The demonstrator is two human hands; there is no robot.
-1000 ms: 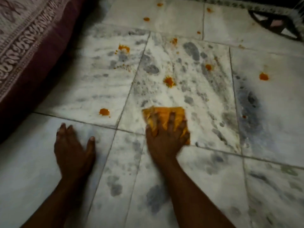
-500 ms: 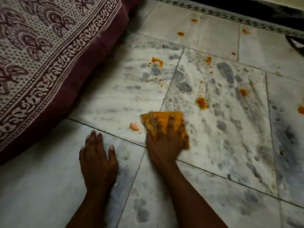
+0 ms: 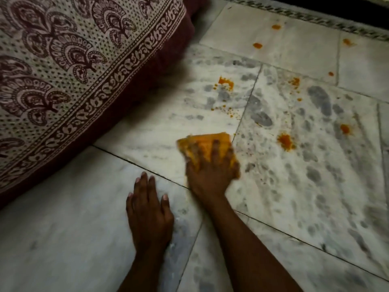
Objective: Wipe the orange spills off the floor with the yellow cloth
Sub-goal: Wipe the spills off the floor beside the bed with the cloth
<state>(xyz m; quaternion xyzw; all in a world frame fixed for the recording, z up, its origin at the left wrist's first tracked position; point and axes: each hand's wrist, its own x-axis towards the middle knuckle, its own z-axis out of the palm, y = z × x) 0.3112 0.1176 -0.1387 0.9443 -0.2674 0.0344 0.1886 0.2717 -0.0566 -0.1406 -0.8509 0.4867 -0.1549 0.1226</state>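
Item 1, yellow cloth (image 3: pixel 207 144): folded pad, stained orange, lying flat on the marble floor (image 3: pixel 73 239); taken here as the landmark. It sits at a tile joint, its right edge just on the seam.

Item 2, right hand (image 3: pixel 211 173): laid on top of the cloth, palm down, fingers spread and pressing it to the floor; whether the fingertips curl over its far edge cannot be told through the blur. Forearm runs off toward the lower right of the cloth.

Item 3, left hand (image 3: pixel 148 213): below and left of the cloth, apart from it, flat on the floor with fingers straight and close together, holding nothing.

Item 4, orange spills, all beyond or right of the cloth:
- large blotch (image 3: pixel 285 141) right of the cloth, near it;
- smaller spot (image 3: pixel 345 129) further right;
- smear with scattered flecks (image 3: pixel 226 82) beyond the cloth;
- faint patch (image 3: pixel 294 82) beyond and right;
- three small drops (image 3: pixel 257 45) far beyond, near the patterned border strip (image 3: pixel 315 20).

Item 5, bedspread (image 3: pixel 63 70): cream with maroon paisley print and a banded border, draped over a maroon mattress edge (image 3: pixel 174 57), left of and beyond the cloth, well apart from it.
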